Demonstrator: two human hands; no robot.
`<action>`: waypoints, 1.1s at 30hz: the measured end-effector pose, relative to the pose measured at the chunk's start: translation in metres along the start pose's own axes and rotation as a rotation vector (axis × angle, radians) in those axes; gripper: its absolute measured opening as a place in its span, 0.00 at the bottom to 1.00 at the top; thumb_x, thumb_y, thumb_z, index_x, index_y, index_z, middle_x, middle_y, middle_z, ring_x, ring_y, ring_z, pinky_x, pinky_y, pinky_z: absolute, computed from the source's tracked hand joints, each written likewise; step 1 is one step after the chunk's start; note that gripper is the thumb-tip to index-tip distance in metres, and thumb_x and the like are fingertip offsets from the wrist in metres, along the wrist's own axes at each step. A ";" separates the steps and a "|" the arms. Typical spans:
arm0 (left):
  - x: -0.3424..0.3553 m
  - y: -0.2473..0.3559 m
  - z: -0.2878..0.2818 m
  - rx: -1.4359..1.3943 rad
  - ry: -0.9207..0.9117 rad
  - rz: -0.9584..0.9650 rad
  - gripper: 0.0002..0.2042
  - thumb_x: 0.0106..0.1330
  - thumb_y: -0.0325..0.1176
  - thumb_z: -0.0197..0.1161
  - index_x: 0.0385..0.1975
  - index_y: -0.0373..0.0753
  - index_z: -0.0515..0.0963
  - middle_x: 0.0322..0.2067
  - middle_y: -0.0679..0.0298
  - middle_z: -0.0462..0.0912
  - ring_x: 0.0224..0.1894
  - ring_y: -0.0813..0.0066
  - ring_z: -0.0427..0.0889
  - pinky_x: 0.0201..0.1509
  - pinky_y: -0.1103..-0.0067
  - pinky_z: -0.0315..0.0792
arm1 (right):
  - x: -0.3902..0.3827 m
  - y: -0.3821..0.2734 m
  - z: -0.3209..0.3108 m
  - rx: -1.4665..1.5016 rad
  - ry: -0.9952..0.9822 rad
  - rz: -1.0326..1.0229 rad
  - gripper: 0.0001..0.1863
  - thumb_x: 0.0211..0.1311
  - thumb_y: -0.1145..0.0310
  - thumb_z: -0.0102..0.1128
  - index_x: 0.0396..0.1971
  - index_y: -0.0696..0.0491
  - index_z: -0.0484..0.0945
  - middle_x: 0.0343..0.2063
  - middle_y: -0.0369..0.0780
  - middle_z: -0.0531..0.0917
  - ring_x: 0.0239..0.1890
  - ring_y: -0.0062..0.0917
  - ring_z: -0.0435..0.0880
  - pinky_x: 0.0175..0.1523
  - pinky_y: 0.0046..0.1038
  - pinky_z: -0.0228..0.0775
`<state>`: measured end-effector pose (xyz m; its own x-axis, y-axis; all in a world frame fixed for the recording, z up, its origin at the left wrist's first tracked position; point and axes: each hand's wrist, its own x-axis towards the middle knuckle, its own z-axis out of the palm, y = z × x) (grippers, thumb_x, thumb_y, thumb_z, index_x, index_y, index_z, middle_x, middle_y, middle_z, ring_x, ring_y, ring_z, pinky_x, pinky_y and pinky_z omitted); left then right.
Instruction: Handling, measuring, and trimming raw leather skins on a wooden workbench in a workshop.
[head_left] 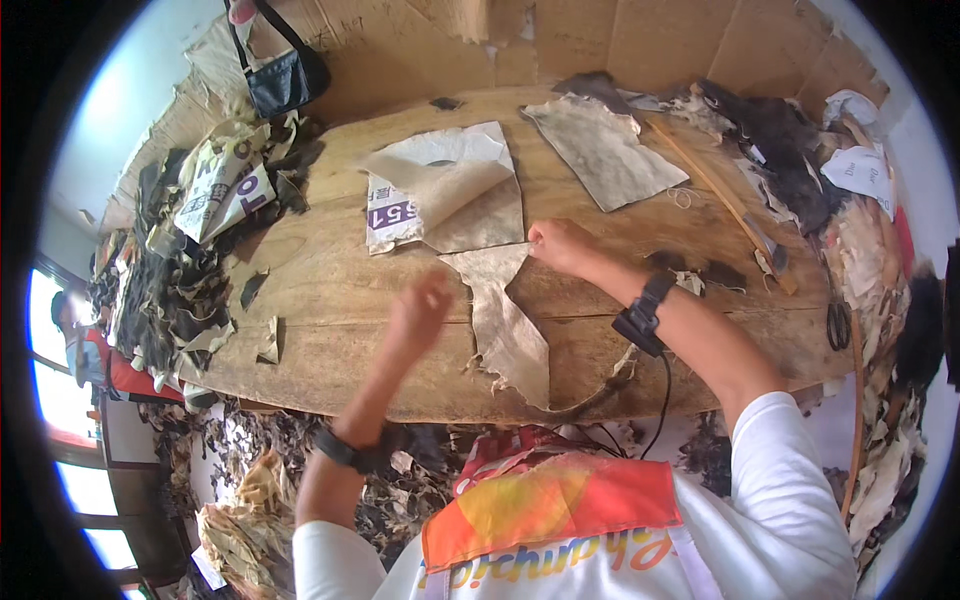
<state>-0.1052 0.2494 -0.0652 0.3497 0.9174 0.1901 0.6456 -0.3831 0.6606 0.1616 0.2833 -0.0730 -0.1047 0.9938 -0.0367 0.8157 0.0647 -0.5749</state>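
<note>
The right hand [562,246] had its fingertips pinched together on the upper corner of a pale hide piece [510,325], which trailed from that grip toward six to seven o'clock across the wooden tabletop [330,330]. The left hand [425,300] was at nine to ten o'clock from the hide, fingers curled (motion blur left me unable to tell whether they held anything). At ten o'clock from the right hand, a white printed sheet [383,200] bore purple-blocked characters. Toward the view's ten o'clock, a crumpled sheet [225,195] showed purple lettering; rainbow-coloured letters crossed the white shirt [780,500].
</note>
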 end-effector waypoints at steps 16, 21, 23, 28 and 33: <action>-0.042 0.019 0.047 0.087 0.031 -0.193 0.18 0.49 0.26 0.58 0.42 0.43 0.71 0.22 0.60 0.75 0.26 0.60 0.76 0.30 0.68 0.69 | 0.021 -0.003 0.017 -0.054 -0.028 0.002 0.08 0.50 0.66 0.57 0.27 0.56 0.78 0.30 0.49 0.80 0.36 0.43 0.79 0.39 0.41 0.70; -0.044 0.017 0.038 -0.025 0.043 -0.173 0.17 0.48 0.25 0.56 0.41 0.43 0.74 0.19 0.60 0.75 0.24 0.62 0.76 0.28 0.71 0.69 | 0.018 -0.013 0.014 -0.109 -0.042 -0.028 0.11 0.51 0.65 0.58 0.25 0.59 0.78 0.28 0.50 0.80 0.34 0.43 0.80 0.39 0.40 0.71; -0.043 0.009 0.031 -0.038 0.042 -0.141 0.17 0.48 0.24 0.56 0.41 0.41 0.75 0.17 0.61 0.74 0.20 0.68 0.74 0.26 0.74 0.68 | 0.016 -0.018 0.015 -0.114 -0.032 -0.035 0.11 0.50 0.64 0.59 0.25 0.58 0.78 0.28 0.50 0.81 0.34 0.43 0.80 0.39 0.40 0.71; -0.034 0.016 0.022 0.027 -0.058 -0.150 0.14 0.49 0.24 0.58 0.38 0.40 0.77 0.24 0.59 0.76 0.25 0.71 0.76 0.29 0.75 0.70 | 0.016 -0.019 0.019 -0.127 0.048 -0.042 0.11 0.49 0.64 0.61 0.24 0.57 0.79 0.27 0.48 0.81 0.33 0.42 0.81 0.38 0.39 0.71; -0.012 0.028 0.025 0.263 -0.007 0.173 0.19 0.52 0.32 0.61 0.46 0.38 0.73 0.49 0.53 0.69 0.51 0.54 0.67 0.53 0.67 0.63 | 0.021 -0.013 0.022 -0.146 0.072 0.001 0.09 0.50 0.63 0.61 0.20 0.53 0.77 0.23 0.44 0.80 0.29 0.40 0.80 0.33 0.38 0.69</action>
<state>-0.0749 0.2249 -0.0671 0.4740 0.8356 0.2776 0.7294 -0.5492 0.4079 0.1360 0.3011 -0.0843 -0.0672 0.9974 0.0243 0.8902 0.0709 -0.4500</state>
